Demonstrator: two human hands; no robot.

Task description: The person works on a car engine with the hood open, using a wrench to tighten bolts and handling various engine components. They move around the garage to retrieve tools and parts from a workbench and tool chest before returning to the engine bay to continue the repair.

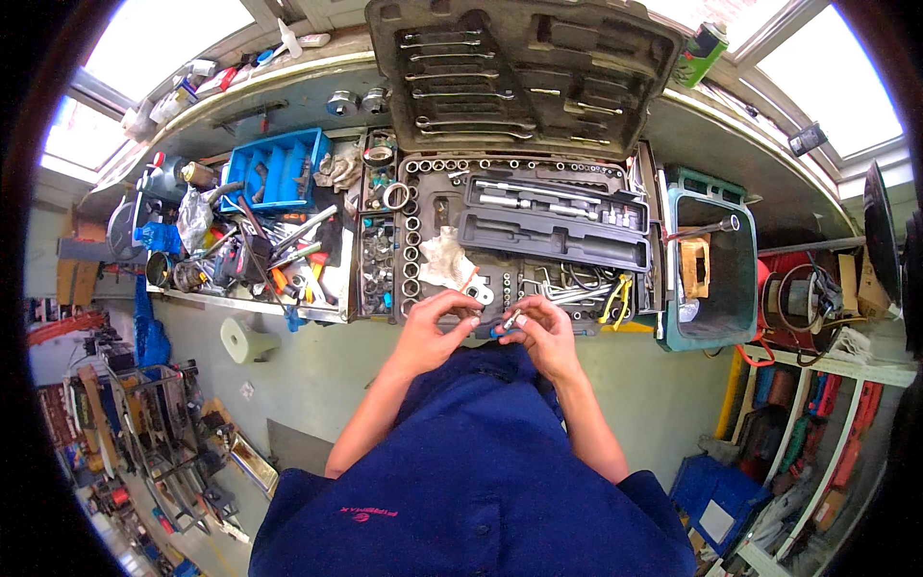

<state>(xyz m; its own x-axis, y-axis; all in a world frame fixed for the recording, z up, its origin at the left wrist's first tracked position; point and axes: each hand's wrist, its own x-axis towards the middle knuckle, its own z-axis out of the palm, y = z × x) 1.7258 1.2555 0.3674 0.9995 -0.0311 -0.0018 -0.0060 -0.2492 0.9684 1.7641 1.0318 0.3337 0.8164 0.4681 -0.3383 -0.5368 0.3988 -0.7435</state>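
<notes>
My left hand (pixel 440 325) is bent into a pinch in front of the open tool case; whatever lies between its fingertips is too small to make out. Close beside it, my right hand (pixel 544 337) grips a small silver metal piece (pixel 513 319), with a bit of blue showing below. The socket set case (pixel 444 179) lies open before me, with rows of sockets along its edges. On it rest a crumpled whitish rag (pixel 444 260), a smaller open black case (pixel 553 242) with metal tools, and yellow-handled pliers (pixel 616 300). Several wrenches are clipped in the raised lid (pixel 615 67).
On the left, a cluttered tray of tools holds a blue divided bin (pixel 279 171). A teal crate (pixel 713 322) stands at the right, with a red reel (pixel 784 293) beyond it. A pale stool (pixel 248 340) is on the floor at left; a green can (pixel 702 53) stands by the window.
</notes>
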